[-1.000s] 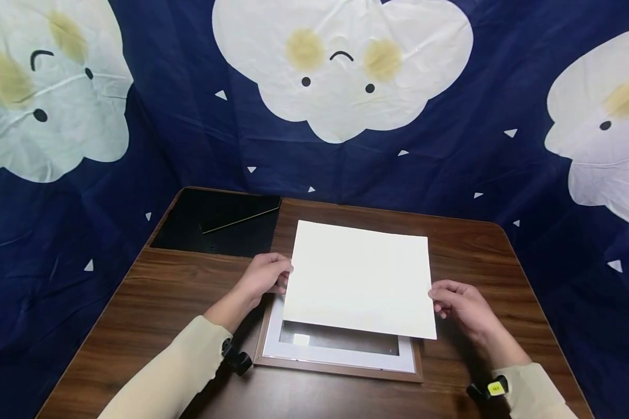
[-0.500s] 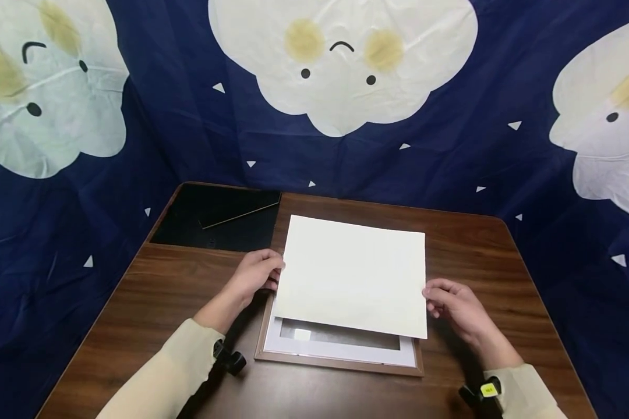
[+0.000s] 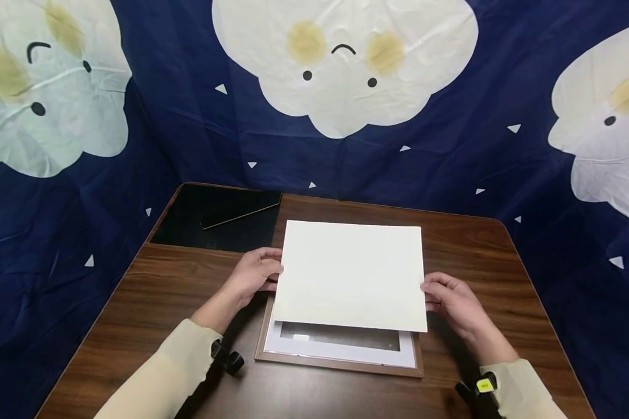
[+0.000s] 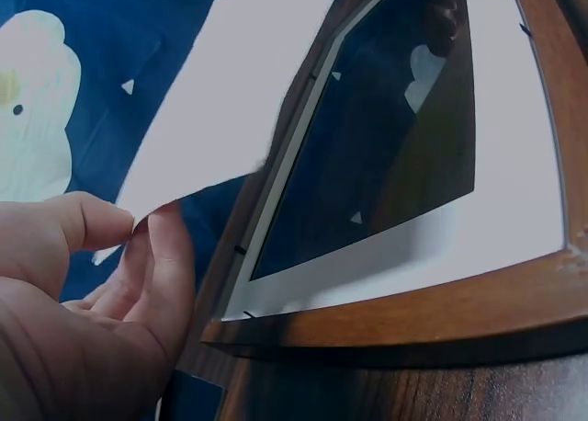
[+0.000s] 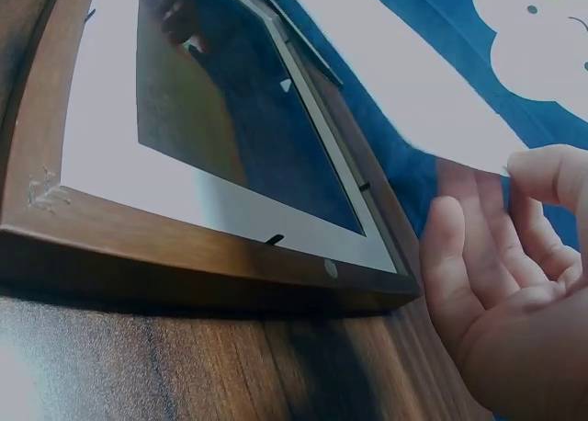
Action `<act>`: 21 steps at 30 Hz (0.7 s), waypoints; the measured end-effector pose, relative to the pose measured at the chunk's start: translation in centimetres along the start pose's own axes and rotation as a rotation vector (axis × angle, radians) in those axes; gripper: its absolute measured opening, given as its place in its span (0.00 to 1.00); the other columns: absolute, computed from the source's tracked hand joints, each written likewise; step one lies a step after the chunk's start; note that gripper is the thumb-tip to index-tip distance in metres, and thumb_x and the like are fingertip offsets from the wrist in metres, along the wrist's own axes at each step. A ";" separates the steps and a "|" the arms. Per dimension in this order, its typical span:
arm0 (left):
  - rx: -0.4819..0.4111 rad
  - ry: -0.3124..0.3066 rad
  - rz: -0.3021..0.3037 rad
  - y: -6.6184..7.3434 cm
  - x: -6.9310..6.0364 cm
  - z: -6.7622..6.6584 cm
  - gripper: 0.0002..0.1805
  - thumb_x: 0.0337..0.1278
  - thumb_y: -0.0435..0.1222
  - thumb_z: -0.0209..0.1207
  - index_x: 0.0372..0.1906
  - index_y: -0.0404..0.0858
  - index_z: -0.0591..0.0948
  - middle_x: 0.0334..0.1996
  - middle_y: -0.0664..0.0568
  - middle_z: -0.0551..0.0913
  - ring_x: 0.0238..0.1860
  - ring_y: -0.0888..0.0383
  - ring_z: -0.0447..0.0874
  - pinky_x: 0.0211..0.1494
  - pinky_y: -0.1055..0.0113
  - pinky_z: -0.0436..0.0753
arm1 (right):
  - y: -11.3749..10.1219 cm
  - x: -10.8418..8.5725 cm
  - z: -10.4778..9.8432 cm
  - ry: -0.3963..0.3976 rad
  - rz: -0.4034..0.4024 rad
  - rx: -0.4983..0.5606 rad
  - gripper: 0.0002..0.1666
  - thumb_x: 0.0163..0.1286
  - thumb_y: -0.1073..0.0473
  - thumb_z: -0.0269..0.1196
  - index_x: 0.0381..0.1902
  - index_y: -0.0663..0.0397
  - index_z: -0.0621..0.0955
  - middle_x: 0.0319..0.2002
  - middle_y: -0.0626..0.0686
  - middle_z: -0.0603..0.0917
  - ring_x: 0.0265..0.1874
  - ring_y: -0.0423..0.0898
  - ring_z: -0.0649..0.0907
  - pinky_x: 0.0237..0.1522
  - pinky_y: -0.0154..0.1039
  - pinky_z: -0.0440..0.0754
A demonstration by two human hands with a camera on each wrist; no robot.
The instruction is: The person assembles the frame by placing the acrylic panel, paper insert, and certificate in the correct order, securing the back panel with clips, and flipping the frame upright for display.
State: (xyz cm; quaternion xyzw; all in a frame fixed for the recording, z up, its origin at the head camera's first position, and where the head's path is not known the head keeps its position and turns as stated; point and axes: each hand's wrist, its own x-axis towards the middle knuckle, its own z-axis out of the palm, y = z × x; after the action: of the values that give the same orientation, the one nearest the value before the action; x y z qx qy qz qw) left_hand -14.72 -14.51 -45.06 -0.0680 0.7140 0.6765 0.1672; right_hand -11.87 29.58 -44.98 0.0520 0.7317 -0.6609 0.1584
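Note:
A white sheet of paper (image 3: 351, 273) is held up above a wooden picture frame (image 3: 340, 365). My left hand (image 3: 251, 273) pinches its left edge between thumb and fingers, also plain in the left wrist view, where the paper (image 4: 220, 99) bends slightly. At the opposite edge my right hand (image 3: 456, 299) pinches the paper by thumb and fingertips. The picture frame lies on the table with a white mat (image 5: 119, 173) and shiny glass (image 5: 248, 118) inside. Small dark tabs stand along its inner edge. In the head view the paper hides most of the frame.
A black backing board (image 3: 183, 221) with a hinged stand flap (image 3: 241, 210) lies at the table's far left corner. The wooden table (image 3: 152, 314) extends around the frame. A dark blue curtain (image 3: 188, 116) with clouds hangs behind and at the sides.
The paper and both hands have shifted slightly left over the picture frame. The paper has also turned a little, its top edge now more level. Both hands keep their pinch.

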 end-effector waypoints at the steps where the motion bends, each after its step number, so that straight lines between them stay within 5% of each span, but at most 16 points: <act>1: 0.008 -0.008 0.000 0.0 0.0 0.0 0.27 0.61 0.27 0.57 0.67 0.30 0.73 0.38 0.48 0.88 0.33 0.57 0.86 0.36 0.65 0.88 | 0.0 0.1 0.0 -0.002 0.000 0.001 0.05 0.76 0.58 0.62 0.41 0.54 0.81 0.35 0.48 0.88 0.35 0.42 0.88 0.39 0.41 0.87; 6: 0.084 0.000 0.005 -0.1 0.0 -0.2 0.20 0.65 0.30 0.57 0.60 0.29 0.79 0.38 0.47 0.84 0.35 0.57 0.83 0.38 0.63 0.88 | -0.1 0.1 0.2 -0.030 0.004 0.016 0.11 0.73 0.62 0.64 0.51 0.57 0.77 0.33 0.46 0.87 0.30 0.41 0.85 0.33 0.37 0.85; 12: 0.138 0.026 0.028 0.1 0.5 -0.4 0.16 0.71 0.31 0.55 0.58 0.29 0.80 0.36 0.47 0.79 0.36 0.55 0.78 0.38 0.64 0.85 | 0.3 -0.2 0.1 -0.218 -0.018 -0.004 0.32 0.71 0.67 0.63 0.68 0.66 0.64 0.32 0.47 0.87 0.29 0.41 0.84 0.29 0.35 0.83; 21: 0.163 -0.014 0.057 0.6 0.9 -0.6 0.15 0.73 0.31 0.56 0.58 0.27 0.81 0.46 0.41 0.83 0.40 0.57 0.82 0.44 0.62 0.87 | 1.2 -0.4 0.1 -0.250 0.021 0.000 0.20 0.74 0.63 0.62 0.59 0.65 0.72 0.35 0.47 0.87 0.31 0.41 0.85 0.31 0.35 0.84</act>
State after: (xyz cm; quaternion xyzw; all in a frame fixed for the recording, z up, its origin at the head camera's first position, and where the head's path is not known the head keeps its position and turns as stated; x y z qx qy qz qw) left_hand -15.84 -14.98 -44.75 -0.0290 0.7673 0.6209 0.1580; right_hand -11.08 29.64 -46.01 -0.0231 0.7058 -0.6605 0.2551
